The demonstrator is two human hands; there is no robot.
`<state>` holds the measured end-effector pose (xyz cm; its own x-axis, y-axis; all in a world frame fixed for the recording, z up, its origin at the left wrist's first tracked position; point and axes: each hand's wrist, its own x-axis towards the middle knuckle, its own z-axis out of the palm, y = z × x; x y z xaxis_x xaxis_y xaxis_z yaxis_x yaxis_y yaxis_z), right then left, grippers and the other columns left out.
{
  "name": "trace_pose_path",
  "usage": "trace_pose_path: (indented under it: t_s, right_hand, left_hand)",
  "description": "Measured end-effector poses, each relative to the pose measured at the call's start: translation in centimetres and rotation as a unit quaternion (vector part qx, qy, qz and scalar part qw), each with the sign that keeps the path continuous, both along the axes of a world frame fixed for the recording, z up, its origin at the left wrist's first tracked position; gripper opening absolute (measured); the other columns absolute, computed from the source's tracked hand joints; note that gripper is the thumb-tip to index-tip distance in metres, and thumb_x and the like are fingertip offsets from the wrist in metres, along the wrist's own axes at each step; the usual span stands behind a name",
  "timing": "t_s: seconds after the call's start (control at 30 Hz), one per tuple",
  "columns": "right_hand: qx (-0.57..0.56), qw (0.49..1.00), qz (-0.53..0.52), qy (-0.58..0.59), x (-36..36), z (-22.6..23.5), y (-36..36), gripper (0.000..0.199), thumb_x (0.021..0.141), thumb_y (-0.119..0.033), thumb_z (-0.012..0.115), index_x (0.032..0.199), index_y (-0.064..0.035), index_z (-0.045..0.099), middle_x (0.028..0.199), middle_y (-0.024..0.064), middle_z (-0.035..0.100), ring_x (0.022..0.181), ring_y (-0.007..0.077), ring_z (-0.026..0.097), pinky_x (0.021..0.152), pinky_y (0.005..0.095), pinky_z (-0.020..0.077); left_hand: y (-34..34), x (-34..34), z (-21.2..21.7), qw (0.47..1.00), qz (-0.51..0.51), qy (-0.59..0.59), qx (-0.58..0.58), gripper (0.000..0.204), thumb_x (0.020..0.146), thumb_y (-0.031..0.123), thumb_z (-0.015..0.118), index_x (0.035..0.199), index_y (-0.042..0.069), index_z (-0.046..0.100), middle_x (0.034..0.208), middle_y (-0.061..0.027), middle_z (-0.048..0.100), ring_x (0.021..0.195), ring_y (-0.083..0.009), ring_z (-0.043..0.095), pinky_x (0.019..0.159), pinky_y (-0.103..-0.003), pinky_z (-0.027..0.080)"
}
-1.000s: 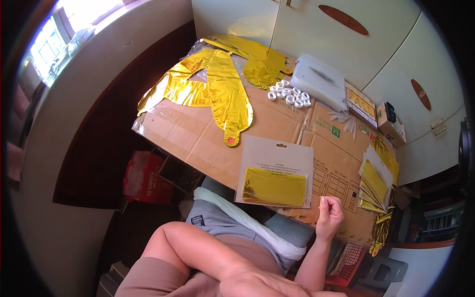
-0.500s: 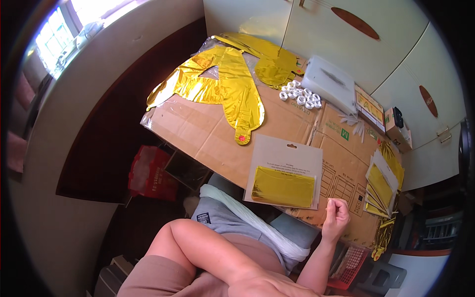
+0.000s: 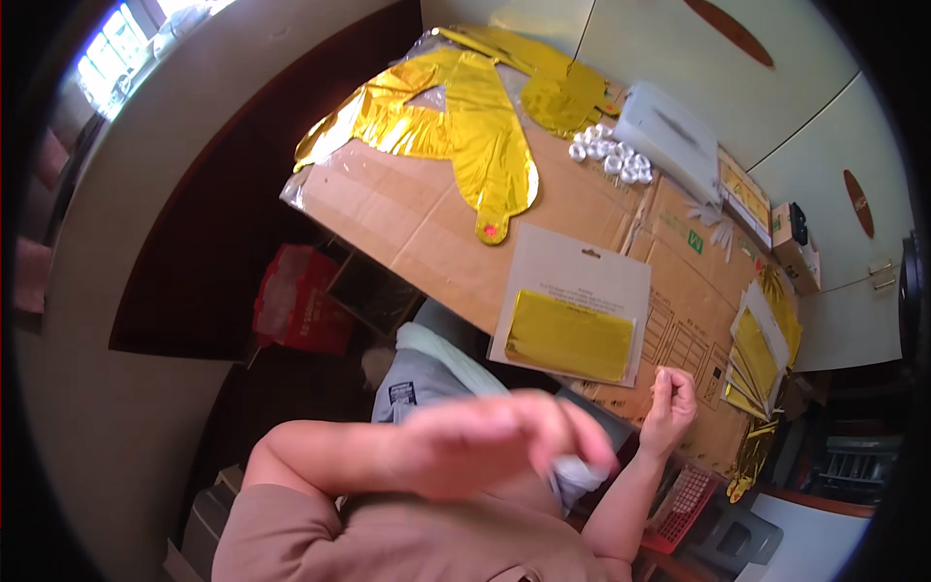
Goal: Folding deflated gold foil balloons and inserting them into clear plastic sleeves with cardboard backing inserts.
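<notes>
My left hand (image 3: 495, 441) is raised in front of my body, its fingers smeared by motion. At the table's near edge my right hand (image 3: 671, 405) is closed, thumb pressed to the fingers; what it pinches, if anything, is too small to make out. Just left of it lies a flat clear-and-grey package (image 3: 529, 267) holding a folded gold foil piece (image 3: 570, 335). Farther back, a flat gold foil balloon (image 3: 495, 145) with a red-dotted tab is spread on the cardboard.
Flattened cardboard (image 3: 417, 218) covers the table. White ribbon rolls (image 3: 611, 155), a translucent plastic box (image 3: 664, 141) and more gold foil (image 3: 567, 102) lie at the back. Stacked foil packages (image 3: 756, 354) stand right. Below are a red bag (image 3: 303, 301) and a red basket (image 3: 684, 504).
My left hand has swung up into view from the lower edge. My right hand keeps its closed shape near the package. The whole view has shifted slightly.
</notes>
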<state>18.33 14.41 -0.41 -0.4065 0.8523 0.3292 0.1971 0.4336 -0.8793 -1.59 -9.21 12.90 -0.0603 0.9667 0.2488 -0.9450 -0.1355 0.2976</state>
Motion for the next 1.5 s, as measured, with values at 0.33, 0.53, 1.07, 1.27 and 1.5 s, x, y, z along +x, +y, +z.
trace_pose_path:
  t_s: [0.33,0.53,1.07,1.27,1.5]
  right_hand:
    - [-0.015,1.000,0.004,0.004,0.5,-0.8,0.2,0.012,0.101,-0.010,0.062,0.099,0.0009,0.067,0.096,0.0017,0.064,0.077,0.0060,0.051,0.070,0.0210,0.0425]
    - [-0.007,1.000,0.005,-0.011,0.5,-0.5,0.4,0.012,0.101,-0.010,0.062,0.100,0.0010,0.067,0.097,0.0026,0.065,0.077,0.0060,0.051,0.070,0.0208,0.0429]
    - [-0.020,1.000,-0.012,-0.007,0.0,0.3,-0.3,0.011,0.099,-0.007,0.064,0.095,0.0030,0.067,0.093,0.0040,0.062,0.073,0.0081,0.052,0.068,0.0228,0.0441]
    - [-0.019,1.000,-0.012,-0.001,0.1,0.1,0.0,0.013,0.100,-0.011,0.064,0.097,0.0011,0.068,0.095,0.0031,0.063,0.074,0.0068,0.051,0.069,0.0216,0.0424]
    - [-0.022,1.000,-0.004,0.010,-0.2,0.4,-0.2,0.010,0.099,-0.007,0.064,0.096,0.0026,0.067,0.094,0.0042,0.063,0.075,0.0078,0.052,0.069,0.0224,0.0442]
  left_hand:
    - [-5.5,-8.1,-16.2,0.893,0.248,-0.032,-0.374,0.027,0.100,0.036,0.060,0.086,0.013,0.066,0.107,-0.0053,0.071,0.110,-0.0234,0.061,0.105,-0.043,0.041]
    - [-4.9,-14.8,-25.9,0.706,0.297,0.141,-0.627,0.042,0.091,0.018,0.068,0.129,0.003,0.058,0.123,-0.0125,0.062,0.112,-0.0242,0.061,0.089,-0.038,0.051]
    - [-5.0,-16.6,-29.9,0.823,0.221,0.113,-0.512,0.038,0.101,0.041,0.056,0.111,0.008,0.072,0.125,-0.0049,0.069,0.128,-0.0248,0.055,0.107,-0.038,0.038]
    - [1.3,-14.8,-30.2,0.779,0.194,0.495,-0.332,0.047,0.090,0.018,0.075,0.133,0.007,0.063,0.132,-0.0060,0.065,0.120,-0.0232,0.061,0.094,-0.033,0.053]
    - [3.4,-14.1,-33.4,0.888,0.141,0.305,-0.316,0.058,0.091,0.019,0.075,0.144,0.012,0.055,0.143,-0.0054,0.059,0.129,-0.0227,0.056,0.111,-0.041,0.043]
